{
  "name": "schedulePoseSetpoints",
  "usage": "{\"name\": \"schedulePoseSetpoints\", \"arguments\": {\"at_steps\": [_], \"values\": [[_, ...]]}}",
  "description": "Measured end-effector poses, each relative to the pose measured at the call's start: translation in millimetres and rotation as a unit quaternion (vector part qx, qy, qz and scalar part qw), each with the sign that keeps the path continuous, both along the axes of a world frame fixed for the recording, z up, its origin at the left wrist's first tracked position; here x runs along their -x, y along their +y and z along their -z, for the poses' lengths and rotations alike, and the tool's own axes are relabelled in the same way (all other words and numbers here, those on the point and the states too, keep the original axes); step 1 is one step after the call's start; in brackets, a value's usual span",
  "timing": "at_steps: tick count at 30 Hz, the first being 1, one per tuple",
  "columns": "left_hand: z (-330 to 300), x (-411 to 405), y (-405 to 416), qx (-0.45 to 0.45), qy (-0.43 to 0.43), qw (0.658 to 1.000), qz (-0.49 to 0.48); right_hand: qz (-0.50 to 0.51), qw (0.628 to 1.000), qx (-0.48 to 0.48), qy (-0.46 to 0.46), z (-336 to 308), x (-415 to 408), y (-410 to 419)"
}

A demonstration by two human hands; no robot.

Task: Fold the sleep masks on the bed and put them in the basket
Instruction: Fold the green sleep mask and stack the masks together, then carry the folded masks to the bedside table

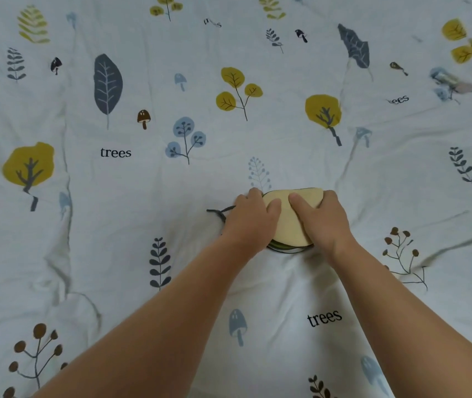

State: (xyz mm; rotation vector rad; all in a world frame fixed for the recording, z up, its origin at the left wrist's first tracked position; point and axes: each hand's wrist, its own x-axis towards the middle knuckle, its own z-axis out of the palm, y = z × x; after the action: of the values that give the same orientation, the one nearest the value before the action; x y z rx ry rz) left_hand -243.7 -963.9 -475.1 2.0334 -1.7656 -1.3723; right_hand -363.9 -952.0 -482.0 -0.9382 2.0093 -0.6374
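head view: left hand (253, 218), right hand (319, 218) palms-down, pressing sleep mask (289, 219).

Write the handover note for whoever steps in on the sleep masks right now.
Left hand: pressed flat on the left side of the cream sleep mask, thumb on top.
Right hand: pressed on its right side, thumb on top.
The mask lies folded in half on the bed sheet; green edges show underneath at the near end, and its dark strap trails out to the left.
Done: this mask looks folded.
Left: tuck the strap and put the mask in the basket, which is not in view.
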Motion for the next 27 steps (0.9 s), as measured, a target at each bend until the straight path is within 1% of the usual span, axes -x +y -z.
{"name": "schedulePoseSetpoints", "arguments": {"at_steps": [7,14,27], "values": [[-28.4,-16.5,17.1,-0.018,0.024,1.0,0.001,-0.03,0.999,0.001,-0.022,-27.7,-7.7,22.0],[-83.7,-45.8,45.2,-0.004,0.033,0.999,-0.006,-0.091,0.995,-0.007,-0.043,-86.6,-26.8,47.3],[-210.3,-92.6,100.0,0.037,0.0,0.999,-0.009,-0.222,0.975,0.015,0.018,-216.4,-67.3,80.9]]}}
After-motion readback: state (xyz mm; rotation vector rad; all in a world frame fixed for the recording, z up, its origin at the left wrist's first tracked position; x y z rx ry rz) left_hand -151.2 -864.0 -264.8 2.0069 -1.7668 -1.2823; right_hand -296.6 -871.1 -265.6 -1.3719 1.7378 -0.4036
